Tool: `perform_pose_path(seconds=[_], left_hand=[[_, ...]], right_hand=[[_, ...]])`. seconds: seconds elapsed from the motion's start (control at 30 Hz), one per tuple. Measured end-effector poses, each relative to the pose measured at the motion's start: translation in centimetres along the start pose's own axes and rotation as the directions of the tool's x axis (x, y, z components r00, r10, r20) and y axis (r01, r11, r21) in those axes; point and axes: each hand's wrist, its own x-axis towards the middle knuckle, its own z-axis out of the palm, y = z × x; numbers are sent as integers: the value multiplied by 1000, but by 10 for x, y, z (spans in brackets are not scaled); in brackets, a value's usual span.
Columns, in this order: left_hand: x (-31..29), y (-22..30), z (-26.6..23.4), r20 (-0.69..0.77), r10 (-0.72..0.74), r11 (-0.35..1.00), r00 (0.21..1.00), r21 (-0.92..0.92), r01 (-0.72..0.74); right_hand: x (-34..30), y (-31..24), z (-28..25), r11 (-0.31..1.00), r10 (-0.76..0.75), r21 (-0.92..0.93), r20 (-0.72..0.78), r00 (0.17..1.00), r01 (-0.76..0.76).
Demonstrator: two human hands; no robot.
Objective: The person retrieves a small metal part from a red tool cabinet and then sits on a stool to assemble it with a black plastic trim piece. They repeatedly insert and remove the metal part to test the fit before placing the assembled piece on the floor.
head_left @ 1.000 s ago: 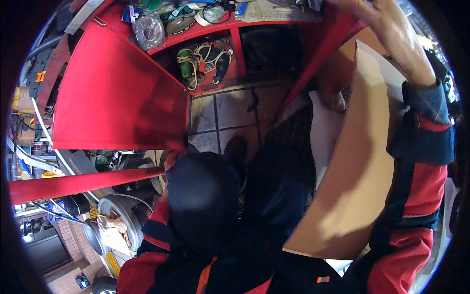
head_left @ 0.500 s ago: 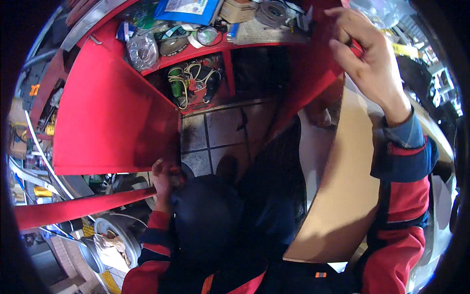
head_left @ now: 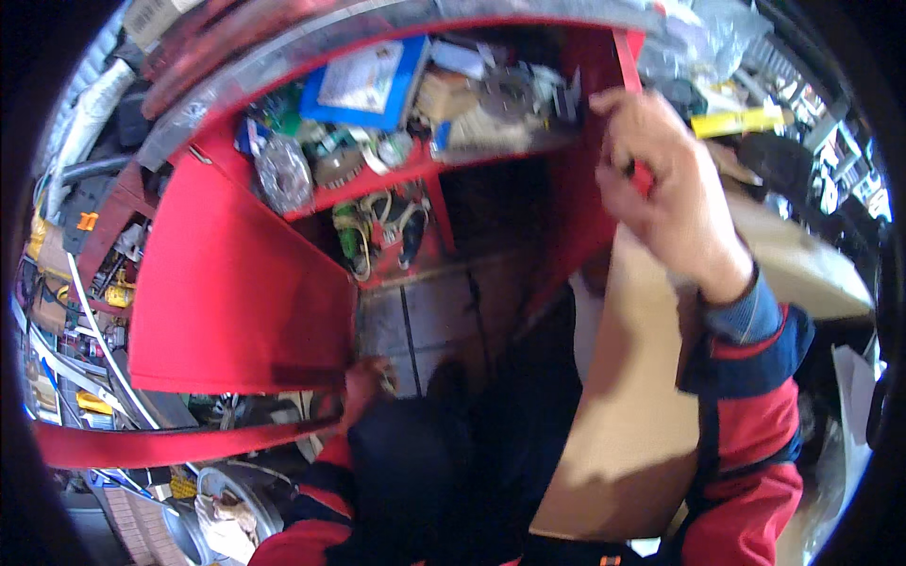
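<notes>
My right hand [head_left: 665,184] is raised at the right, its fingers curled around the edge of a red cabinet door [head_left: 590,203]. A bit of red shows between thumb and fingers. Low and left of centre, my left hand [head_left: 363,387] is at the bottom corner of a wide red panel [head_left: 241,292], close to the end of a long red strip [head_left: 189,443]. Its fingers are blurred and dark, so their grip cannot be made out. Between panel and door, the red cabinet [head_left: 434,212] stands open, with corded tools [head_left: 377,231], one of them green, in its lower compartment.
On the upper shelf lie a blue folder [head_left: 363,85], a plastic-wrapped roll [head_left: 283,174] and a dark coil [head_left: 510,94]. A brown cardboard sheet [head_left: 623,406] leans beside my right arm. Grey buckets [head_left: 226,509] stand low at the left. Clutter lines both sides.
The whole view has shifted, and more of the cabinet's top now shows. My right hand stays on the door edge and appears lower and further left. My left hand appears lower and further right.
</notes>
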Motion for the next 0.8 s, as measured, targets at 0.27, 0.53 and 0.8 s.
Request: perform_pose_path(seconds=[0.27, 0.53, 0.8], left_hand=[[6, 51, 32, -51, 39, 992, 998, -116, -45], [75, 188, 17, -166, -89, 882, 982, -471, 1], [196, 388, -21, -312, 166, 691, 936, -641, -336]], right_hand=[[-1, -8, -3, 993, 93, 73, 17, 995, -95], [-3, -7, -6, 990, 85, 110, 6, 996, -85], [7, -12, -5, 990, 86, 115, 6, 996, -86]])
